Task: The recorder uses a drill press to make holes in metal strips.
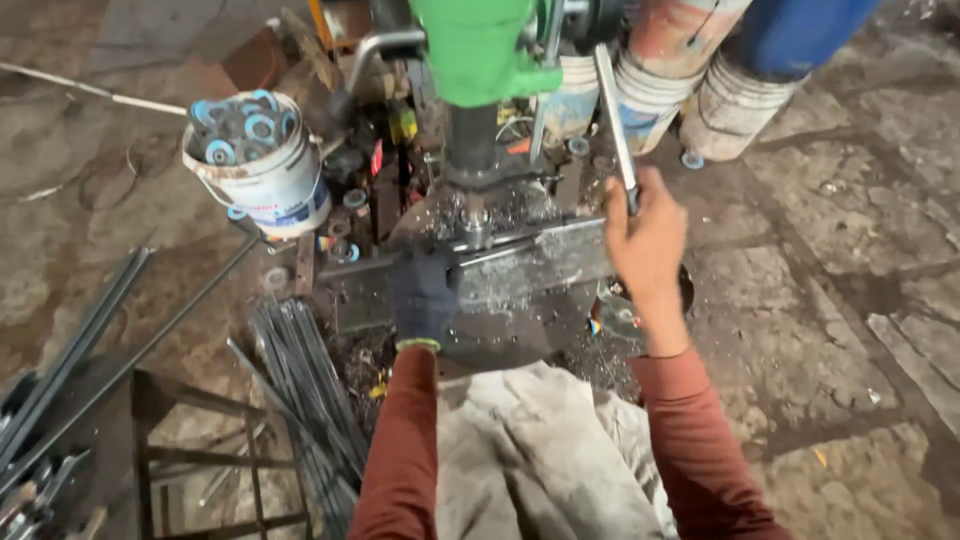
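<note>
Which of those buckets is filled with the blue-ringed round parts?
The white bucket on the left of the green drill press, standing alone. The other buckets, clustered at upper right behind the right hand, show no contents.

A bucket (262, 165) stands left of the drill press (478, 60); rods (305, 385) lie before it.

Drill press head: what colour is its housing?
Bright green, seen in the head view: the drill press head stands above the workpiece.

We see a bright green drill press head (475, 45), a white bucket (262, 170) of blue-and-grey discs, rust-red sleeves (405, 450), a dark glove on the left hand (422, 298), a grey steel plate (530, 265), and beige cloth (530, 460).
</note>
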